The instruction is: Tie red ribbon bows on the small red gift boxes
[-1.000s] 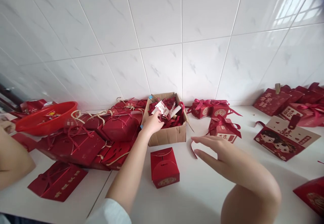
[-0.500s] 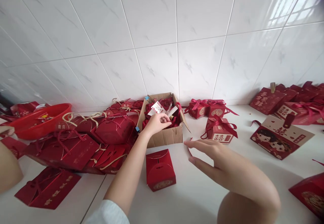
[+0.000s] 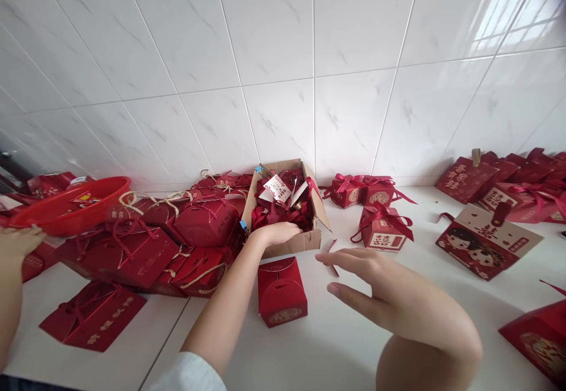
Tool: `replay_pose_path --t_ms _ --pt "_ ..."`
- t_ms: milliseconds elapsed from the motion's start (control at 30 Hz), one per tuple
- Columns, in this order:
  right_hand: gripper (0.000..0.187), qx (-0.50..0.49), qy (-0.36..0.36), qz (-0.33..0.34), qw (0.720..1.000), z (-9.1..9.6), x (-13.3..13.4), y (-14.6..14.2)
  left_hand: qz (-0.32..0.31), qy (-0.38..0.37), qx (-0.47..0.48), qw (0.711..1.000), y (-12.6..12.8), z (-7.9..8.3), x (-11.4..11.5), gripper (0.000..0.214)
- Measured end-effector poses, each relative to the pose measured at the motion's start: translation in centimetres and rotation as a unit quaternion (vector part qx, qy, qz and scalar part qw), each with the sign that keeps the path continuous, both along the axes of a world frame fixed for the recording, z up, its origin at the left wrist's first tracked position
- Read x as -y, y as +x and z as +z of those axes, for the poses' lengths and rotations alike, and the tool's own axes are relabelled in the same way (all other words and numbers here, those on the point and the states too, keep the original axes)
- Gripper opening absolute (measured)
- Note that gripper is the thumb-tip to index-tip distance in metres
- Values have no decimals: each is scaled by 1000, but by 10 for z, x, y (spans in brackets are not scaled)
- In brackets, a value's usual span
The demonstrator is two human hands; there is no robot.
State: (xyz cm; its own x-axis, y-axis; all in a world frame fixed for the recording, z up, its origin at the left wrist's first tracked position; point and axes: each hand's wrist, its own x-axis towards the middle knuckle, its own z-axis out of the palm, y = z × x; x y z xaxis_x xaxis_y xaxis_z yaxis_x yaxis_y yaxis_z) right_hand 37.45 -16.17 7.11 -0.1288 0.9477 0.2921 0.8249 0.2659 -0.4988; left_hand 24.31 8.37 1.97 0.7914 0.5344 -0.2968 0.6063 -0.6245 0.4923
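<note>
My left hand reaches over the front edge of an open cardboard box. Its fingertips are down inside and hidden, so what they touch does not show. Dark red ribbons fill the box, with a white-and-red printed card on top. Below that hand, a red gift box with closed top flaps stands on the white table. My right hand hovers to its right, open and holding nothing, thumb and fingers apart. A thin strip of red ribbon lies just beyond its fingertips.
Red gift boxes with rope handles are piled on the left, near a red plastic basin. Another person's hand is at the basin. Ribbon-tied boxes and a cartoon-printed box stand right. A tiled wall rises behind.
My left hand has dropped lower into the front of the cardboard box, away from the card. My right hand is almost unmoved. The other person's hand has come further into view.
</note>
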Motion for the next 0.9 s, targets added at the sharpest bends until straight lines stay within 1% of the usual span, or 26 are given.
replay_pose_path --t_ms 133,267,433,500,567,600,633,700,800,833,900 --pt "39 -3 -15 1 1000 3 2 0 51 33 58 996 -7 -3 6 37" --pt "40 -4 -20 -5 1000 2 3 1 115 102 151 976 -16 4 8 34" --pt "40 -12 -24 -18 999 0 -1 2 197 162 253 933 -34 21 2 36" --pt "40 -16 -41 -23 999 1 -3 2 238 167 310 905 -44 27 2 34" --pt "38 -19 -63 -22 998 4 -8 2 258 150 372 879 -52 34 7 30" --pt "38 -21 -70 -22 997 5 -11 1 252 137 396 872 -55 39 12 28" --pt "37 -23 -72 -26 997 6 -14 -1 235 124 411 872 -57 44 19 26" --pt "40 -37 -58 -41 997 7 -23 -6 185 109 420 882 -60 56 39 24" --pt "51 -104 -11 -58 993 5 -39 -18 93 59 410 905 -62 73 77 21" --pt "55 -133 8 -53 990 5 -43 -23 68 41 402 912 -63 76 88 21" --pt "56 -189 41 -23 981 4 -48 -31 37 27 399 916 -64 80 106 21"
